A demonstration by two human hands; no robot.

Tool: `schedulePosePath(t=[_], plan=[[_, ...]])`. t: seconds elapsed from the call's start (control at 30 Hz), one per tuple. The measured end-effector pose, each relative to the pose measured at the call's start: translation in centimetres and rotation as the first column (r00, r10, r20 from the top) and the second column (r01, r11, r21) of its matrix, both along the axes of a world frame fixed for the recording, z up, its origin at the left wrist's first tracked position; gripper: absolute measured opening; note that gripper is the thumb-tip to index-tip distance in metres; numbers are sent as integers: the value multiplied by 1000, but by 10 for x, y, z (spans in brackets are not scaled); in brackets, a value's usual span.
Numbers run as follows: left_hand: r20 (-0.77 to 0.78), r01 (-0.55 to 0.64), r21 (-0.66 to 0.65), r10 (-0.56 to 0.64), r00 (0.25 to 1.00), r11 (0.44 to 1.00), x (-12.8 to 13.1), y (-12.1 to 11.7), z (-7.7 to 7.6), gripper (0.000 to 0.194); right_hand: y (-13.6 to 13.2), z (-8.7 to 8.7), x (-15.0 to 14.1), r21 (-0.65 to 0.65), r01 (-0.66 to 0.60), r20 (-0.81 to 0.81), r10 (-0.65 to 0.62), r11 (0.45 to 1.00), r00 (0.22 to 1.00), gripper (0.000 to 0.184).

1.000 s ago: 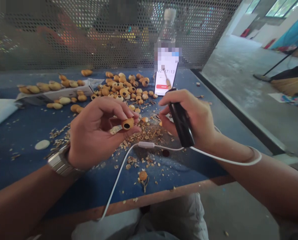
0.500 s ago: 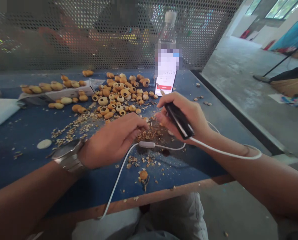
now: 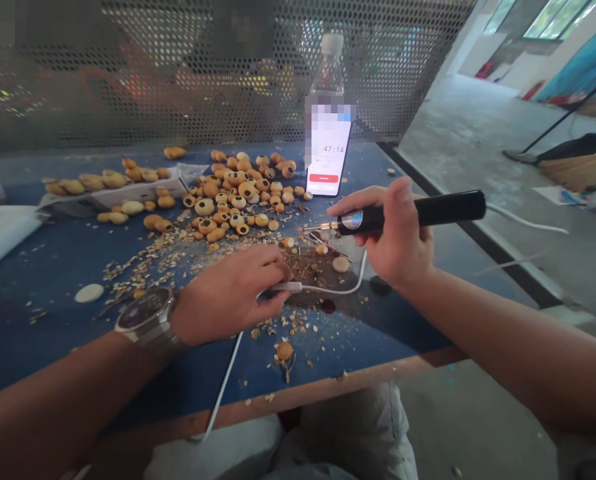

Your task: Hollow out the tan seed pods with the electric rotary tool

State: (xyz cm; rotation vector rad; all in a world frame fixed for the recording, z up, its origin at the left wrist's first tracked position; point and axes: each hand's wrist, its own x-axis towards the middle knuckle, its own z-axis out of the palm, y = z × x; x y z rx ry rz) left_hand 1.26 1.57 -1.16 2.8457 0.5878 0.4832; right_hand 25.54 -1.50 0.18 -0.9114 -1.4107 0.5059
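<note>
In my right hand [image 3: 401, 233] is a black pen-shaped rotary tool [image 3: 453, 208], its thin metal bit pointing left over the table. My left hand [image 3: 233, 290] is closed around a white inline cord switch [image 3: 292, 287], the thumb below it and the fingers above. The white cord [image 3: 338, 291] runs right from the switch, and another stretch drops over the table's front edge. Beyond my hands lies a heap of small tan gourds [image 3: 248, 190], many with round holes cut in them. Seeds and brown crumbs [image 3: 305, 267] lie between the hands.
A phone [image 3: 325, 153] showing a timer leans on a clear plastic bottle [image 3: 328, 77]. Behind stands a perforated metal panel [image 3: 153, 87]. More uncut gourds [image 3: 113, 179] rest on a flat package at left. A white disc [image 3: 89, 293] lies on the blue tabletop [image 3: 53, 347].
My right hand has turned the rotary tool from steeply slanted to nearly level, its bit now pointing left. My left hand has come down onto the cord switch and taken hold of it.
</note>
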Motion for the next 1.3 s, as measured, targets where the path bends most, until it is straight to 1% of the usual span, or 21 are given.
schedulePosePath(t=[0.1,0.17,0.27,0.33,0.4,0.47,0.57,0.67,0.73,0.83,0.93,1.13,1.3], plan=[[-6,-3,-30,3,1000,1000,0,0,-1,16,0,1,-1,27,30,10,-30,999,999,48],[21,-36,-71,38,999,997,-2,0,-1,13,-1,3,-1,56,22,25,-23,998,999,40],[151,-122,-110,138,979,986,-6,-1,0,34,-4,4,-1,89,-11,15,10,996,1000,32],[236,-150,-152,183,954,977,-8,0,1,36,-7,5,-1,97,-37,-16,39,995,999,29],[300,-130,-216,192,934,968,-9,3,1,31,-9,6,-1,92,-65,-24,68,994,997,27],[371,-79,-283,185,910,956,-8,7,-1,31,-11,6,-1,84,-76,0,77,994,997,26],[479,6,-384,193,856,923,-6,11,-3,36,-11,6,1,101,-61,53,56,993,997,25],[555,45,-466,252,793,884,-4,10,-2,33,-12,7,1,153,-41,126,22,987,992,24],[581,25,-458,279,765,888,-3,9,1,29,-14,8,1,185,-45,184,11,982,983,22],[588,-84,-346,286,757,934,-3,5,6,23,-18,9,1,215,-74,246,19,974,969,17],[581,-165,-263,293,759,951,-3,3,8,20,-21,10,1,211,-67,281,5,975,960,15],[577,-163,-254,285,765,953,-3,3,5,20,-20,9,1,246,-25,291,-49,969,955,17],[569,-164,-310,321,757,937,-5,8,0,26,-17,7,0,250,3,253,-68,968,965,20]])
